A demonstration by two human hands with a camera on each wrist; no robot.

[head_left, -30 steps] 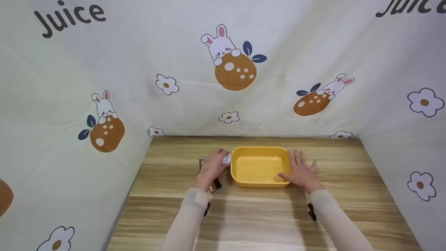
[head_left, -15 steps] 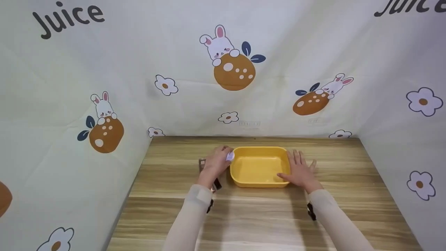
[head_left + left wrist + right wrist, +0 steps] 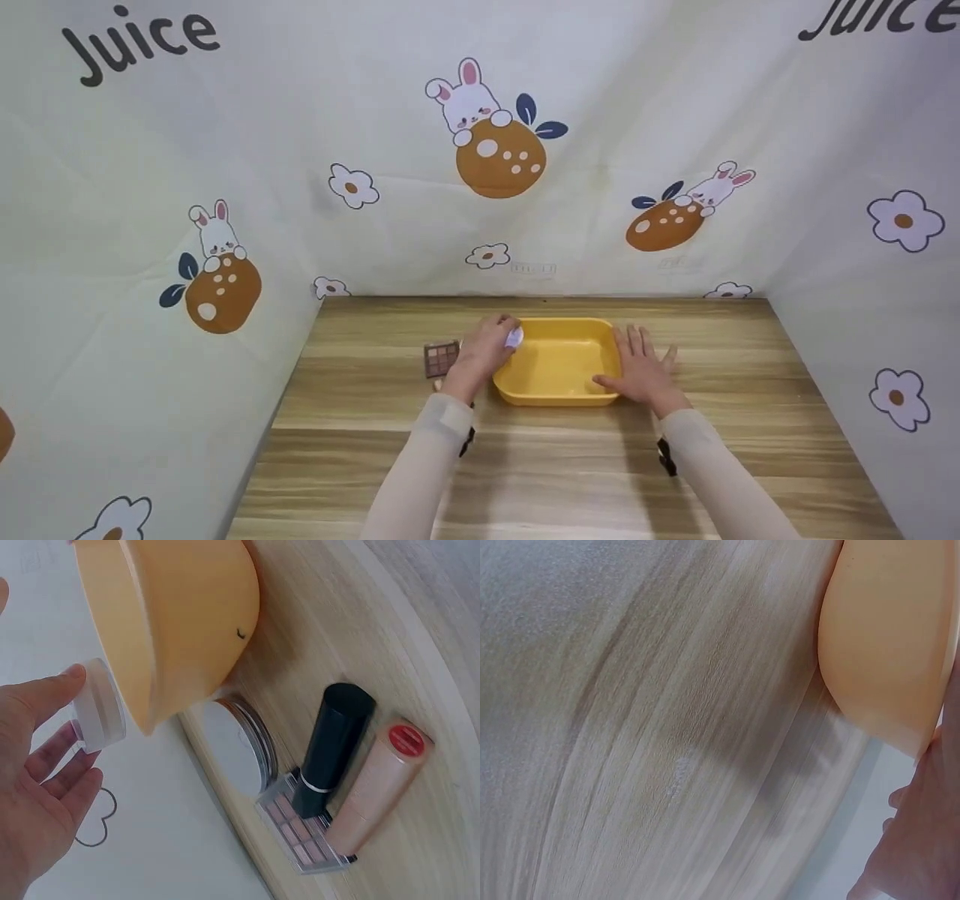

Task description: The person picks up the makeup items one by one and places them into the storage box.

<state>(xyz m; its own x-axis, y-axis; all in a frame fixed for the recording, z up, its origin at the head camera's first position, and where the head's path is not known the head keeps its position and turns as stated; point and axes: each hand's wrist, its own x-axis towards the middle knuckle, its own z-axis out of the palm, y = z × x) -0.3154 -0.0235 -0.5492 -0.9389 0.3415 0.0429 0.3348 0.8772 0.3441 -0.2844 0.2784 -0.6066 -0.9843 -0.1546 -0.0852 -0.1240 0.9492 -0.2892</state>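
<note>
Between thumb and fingers my left hand [image 3: 482, 351] pinches a small round jar [image 3: 101, 705], clear and whitish. In the head view the jar overlaps the left rim of a yellow plastic bin [image 3: 559, 400]; the left wrist view has it right beside that rim. My right hand [image 3: 645, 371] lies with spread fingers on the bin's right side, its thumb over the rim. No items show inside the bin. Only part of the right hand [image 3: 919, 840] enters the right wrist view, along the bin's edge.
Left of the bin, on the wooden table [image 3: 555, 472], lie an eyeshadow palette [image 3: 289, 844], a black tube [image 3: 337, 735], a pinkish tube with a red end [image 3: 379, 791] and a round silver-rimmed case [image 3: 236, 746]. Printed cloth walls [image 3: 390, 247] close in the back and sides.
My left hand has moved right with the jar, from beside the bin to over its left rim. More of the palette shows behind it. My right hand has stayed on the bin.
</note>
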